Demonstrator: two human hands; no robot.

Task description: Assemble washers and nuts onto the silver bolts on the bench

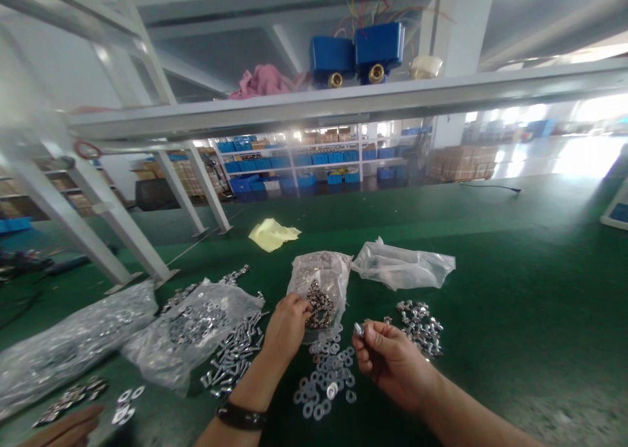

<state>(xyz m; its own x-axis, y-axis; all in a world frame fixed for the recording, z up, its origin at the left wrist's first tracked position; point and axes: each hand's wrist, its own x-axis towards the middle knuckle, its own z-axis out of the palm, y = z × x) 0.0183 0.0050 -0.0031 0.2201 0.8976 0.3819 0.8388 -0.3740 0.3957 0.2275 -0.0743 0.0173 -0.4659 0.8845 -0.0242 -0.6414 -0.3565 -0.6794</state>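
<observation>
My left hand (pixel 287 326) reaches into a clear plastic bag (pixel 318 283) holding a heap of small metal parts (pixel 320 306). Its fingertips are pinched at that heap, and I cannot tell whether they grip a part. My right hand (pixel 387 368) holds a small shiny metal fastener (pixel 359 330) between thumb and fingertips. Below the bag lies a scatter of flat steel washers (pixel 321 381). Loose bolts (pixel 230 355) spread to the left of my left wrist. A pile of small metal nuts (pixel 420 329) sits just beyond my right hand.
All this lies on a green work bench (pixel 490 290). Other bags of metal parts (pixel 189 332) and a crumpled clear bag (pixel 402 267) lie around, with a yellow cloth (pixel 272 234) behind. A co-worker's hand (pixel 63 427) shows at the lower left. Steel frame legs (pixel 112 231) stand at the left.
</observation>
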